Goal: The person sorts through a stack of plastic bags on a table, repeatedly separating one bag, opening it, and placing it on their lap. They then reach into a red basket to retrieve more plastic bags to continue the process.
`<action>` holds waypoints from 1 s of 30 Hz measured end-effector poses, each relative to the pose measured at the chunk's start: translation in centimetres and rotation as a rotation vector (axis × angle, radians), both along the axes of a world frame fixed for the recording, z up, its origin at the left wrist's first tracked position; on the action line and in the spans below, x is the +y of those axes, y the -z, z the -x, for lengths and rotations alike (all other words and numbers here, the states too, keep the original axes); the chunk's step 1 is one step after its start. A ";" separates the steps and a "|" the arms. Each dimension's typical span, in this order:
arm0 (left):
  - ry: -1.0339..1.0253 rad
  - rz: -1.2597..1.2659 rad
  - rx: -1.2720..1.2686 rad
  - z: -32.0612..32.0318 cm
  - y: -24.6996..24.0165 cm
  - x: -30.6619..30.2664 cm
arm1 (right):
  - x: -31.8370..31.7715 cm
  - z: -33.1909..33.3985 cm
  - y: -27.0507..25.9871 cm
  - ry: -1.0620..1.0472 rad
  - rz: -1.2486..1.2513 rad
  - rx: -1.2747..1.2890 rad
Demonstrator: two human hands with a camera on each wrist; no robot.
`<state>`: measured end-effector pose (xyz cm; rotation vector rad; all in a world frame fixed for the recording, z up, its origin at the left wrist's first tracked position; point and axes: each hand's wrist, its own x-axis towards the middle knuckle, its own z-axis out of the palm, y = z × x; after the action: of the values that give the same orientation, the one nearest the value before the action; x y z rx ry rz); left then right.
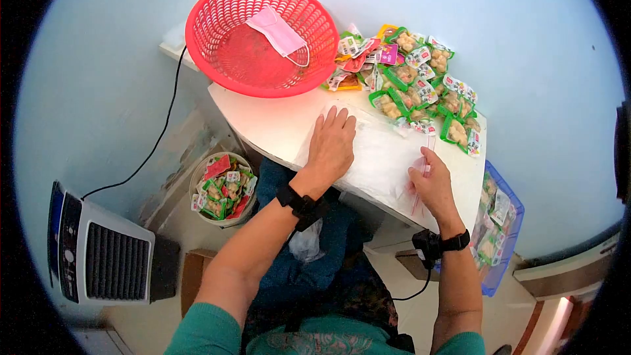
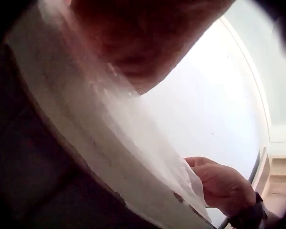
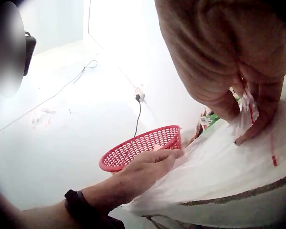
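A flat, clear plastic zip bag (image 1: 378, 154) lies at the front of the white table (image 1: 253, 115), its red zip line towards the right. My left hand (image 1: 332, 148) rests on the bag's left part with fingers stretched out. At the zip end, my right hand (image 1: 434, 187) pinches the bag's edge between thumb and fingers. The right wrist view has the pinched plastic (image 3: 248, 112) bunched up at the fingertips. Along the table's front edge in the left wrist view, the bag's thin film (image 2: 148, 148) runs between both hands.
A red basket (image 1: 197, 46) holding a pink mask (image 1: 279, 29) stands at the back left. Small snack packets (image 1: 420, 82) are heaped behind the bag. Below are a packet-filled bucket (image 1: 197, 177) at left, a blue crate (image 1: 516, 223) at right, and an air cooler (image 1: 112, 250).
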<state>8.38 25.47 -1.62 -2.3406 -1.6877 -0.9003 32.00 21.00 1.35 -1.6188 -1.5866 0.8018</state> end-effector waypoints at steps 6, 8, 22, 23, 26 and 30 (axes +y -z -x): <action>-0.020 -0.114 -0.059 -0.4 2.0 0.4 | 1.2 -1.3 2.4 -0.022 -0.132 -0.116; -0.023 -0.094 -0.060 -0.5 2.0 0.2 | 1.1 -1.2 2.2 -0.019 -0.122 -0.119; -0.012 0.048 -0.046 -0.5 1.3 -0.3 | -1.1 9.0 -1.5 -0.217 -0.561 -0.403; 0.016 0.018 -0.057 -0.3 1.7 -0.2 | -0.7 10.3 -1.3 -0.290 -0.493 -0.341; 0.064 -0.057 -0.061 0.4 2.8 -0.1 | 1.5 12.3 -0.4 -0.265 -0.227 -0.319; 0.052 -0.043 -0.064 0.3 2.5 -0.1 | 3.2 12.2 0.9 -0.191 -0.099 -0.482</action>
<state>8.08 25.33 -4.17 -2.3627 -1.6197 -1.0204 19.77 24.21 0.44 -1.6880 -2.1065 0.4309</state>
